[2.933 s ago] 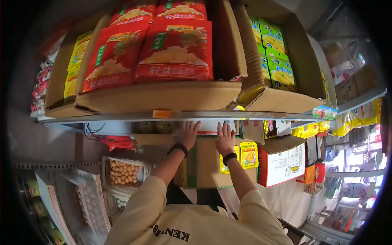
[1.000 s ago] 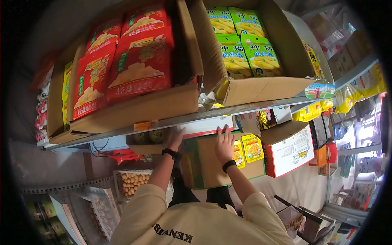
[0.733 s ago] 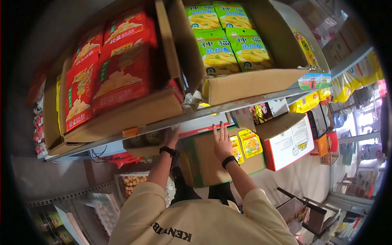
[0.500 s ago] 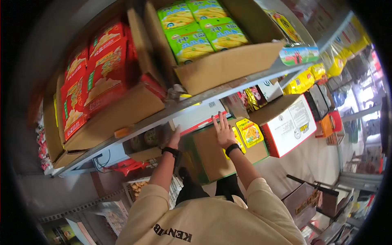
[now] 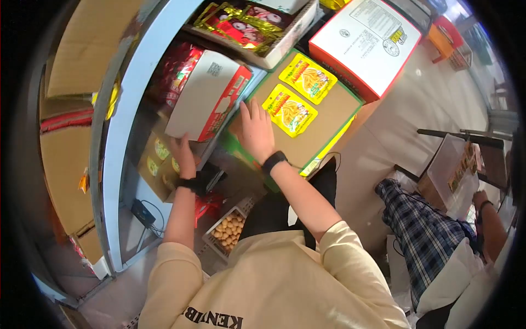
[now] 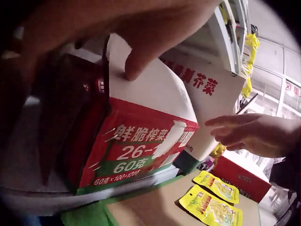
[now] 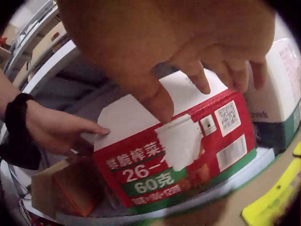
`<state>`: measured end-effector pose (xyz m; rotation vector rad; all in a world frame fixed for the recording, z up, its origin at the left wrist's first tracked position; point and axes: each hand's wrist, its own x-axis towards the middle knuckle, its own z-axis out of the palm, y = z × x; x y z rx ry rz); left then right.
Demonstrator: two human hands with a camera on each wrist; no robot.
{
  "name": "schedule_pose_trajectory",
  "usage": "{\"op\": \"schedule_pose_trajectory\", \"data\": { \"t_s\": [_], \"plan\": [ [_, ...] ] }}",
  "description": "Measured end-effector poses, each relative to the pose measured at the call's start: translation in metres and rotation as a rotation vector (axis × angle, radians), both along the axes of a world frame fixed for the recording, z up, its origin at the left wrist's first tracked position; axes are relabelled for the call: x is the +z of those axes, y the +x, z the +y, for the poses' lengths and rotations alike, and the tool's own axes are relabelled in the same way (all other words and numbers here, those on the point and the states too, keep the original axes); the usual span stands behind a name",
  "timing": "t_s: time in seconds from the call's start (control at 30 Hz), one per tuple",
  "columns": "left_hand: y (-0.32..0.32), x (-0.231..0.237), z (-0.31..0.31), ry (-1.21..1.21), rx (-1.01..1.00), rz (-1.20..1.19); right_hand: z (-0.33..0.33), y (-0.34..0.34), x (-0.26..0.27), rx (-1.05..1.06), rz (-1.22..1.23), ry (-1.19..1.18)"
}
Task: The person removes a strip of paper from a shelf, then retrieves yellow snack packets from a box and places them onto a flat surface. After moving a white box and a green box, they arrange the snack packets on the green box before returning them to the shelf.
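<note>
A red and white carton with Chinese print stands on the lower shelf, its white flap uppermost. My left hand grips its left end. In the left wrist view the thumb lies on the white flap, while the other fingers are largely hidden behind the side. My right hand hovers by the carton's front with its fingers extended. In the right wrist view those fingers pass in front of the printed face. Beneath the right hand, a brown, green-edged carton bears two yellow packets.
An open box of red and gold packets and a white-topped red box stand farther along. The upper shelf's edge runs at the left. Below are a basket of eggs and, at right, another person.
The head view has swung down and rotated, so the upper-shelf boxes slide to the left edge. My left hand is now at the carton's end. Another person has come into view.
</note>
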<state>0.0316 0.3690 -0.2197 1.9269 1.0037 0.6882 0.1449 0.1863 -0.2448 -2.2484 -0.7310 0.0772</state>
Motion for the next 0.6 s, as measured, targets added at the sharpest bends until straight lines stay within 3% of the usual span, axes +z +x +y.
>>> {"op": "schedule_pose_trajectory", "data": {
  "t_s": [0.1,0.2,0.23,0.33,0.47,0.5,0.6],
  "plan": [
    [0.004,0.027,-0.026,-0.22,0.014,-0.1,-0.013,0.012,0.007,-0.127,0.063,0.124],
    [-0.006,0.033,-0.048,-0.18,-0.082,0.182,-0.021,0.035,0.022,-0.077,0.089,0.246],
    [-0.011,0.028,-0.05,0.03,-0.243,0.231,-0.022,0.04,0.024,-0.029,0.099,0.278],
    [-0.014,0.03,-0.064,0.178,-0.456,0.282,-0.027,0.041,0.027,0.254,-0.027,0.207],
    [-0.007,0.068,-0.044,0.176,-0.872,0.555,-0.026,0.02,0.002,0.19,0.138,0.19],
    [-0.001,0.073,-0.038,0.044,-0.928,0.495,-0.031,0.019,0.004,0.187,0.189,0.119],
    [0.021,0.08,-0.01,0.018,-0.877,0.574,-0.037,0.014,0.003,0.191,0.117,0.16]
  ]
}}
